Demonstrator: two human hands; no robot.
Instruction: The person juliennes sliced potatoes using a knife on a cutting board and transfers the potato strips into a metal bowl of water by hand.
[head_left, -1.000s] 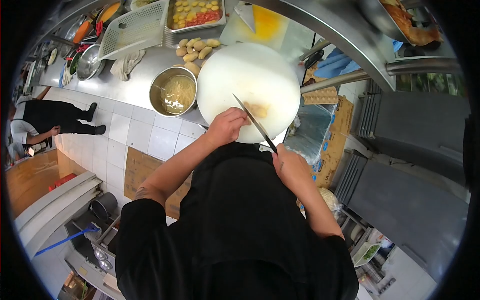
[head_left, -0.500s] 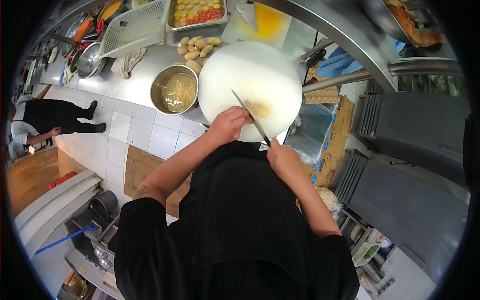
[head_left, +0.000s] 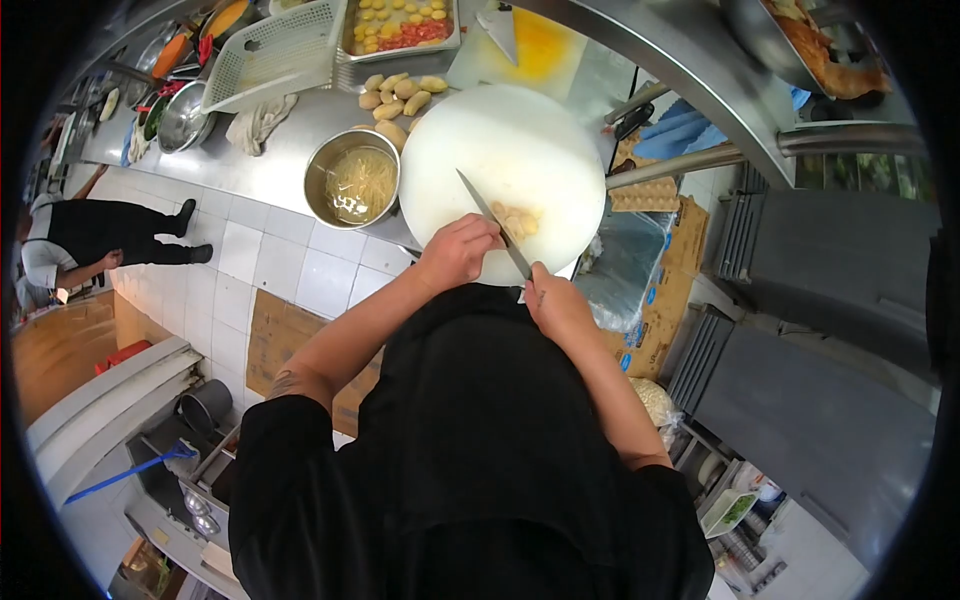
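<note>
My right hand (head_left: 558,308) is closed around the handle of a kitchen knife (head_left: 490,212), whose long blade slants up and left across the round white cutting board (head_left: 480,130). At the board's near edge, my left hand (head_left: 460,248) has its fingers curled down against the blade's left side. Whatever they press on is hidden under them. Pale yellow cut pieces (head_left: 518,221), which look like potato, lie in a small heap just right of the blade. Left of the board stands a metal pot (head_left: 313,185) holding thin pale strips in liquid.
Several whole peeled potatoes (head_left: 397,95) lie behind the pot. Farther back are a white perforated basket (head_left: 270,62), a tray of yellow and red pieces (head_left: 400,27), and a yellow-stained board (head_left: 550,55) bearing a blade. A metal rail (head_left: 680,165) borders the right. Another person (head_left: 105,232) stands at left.
My right hand and the knife have shifted slightly up and left. The left hand stays in nearly the same place, and the cut pieces look a little more spread apart.
</note>
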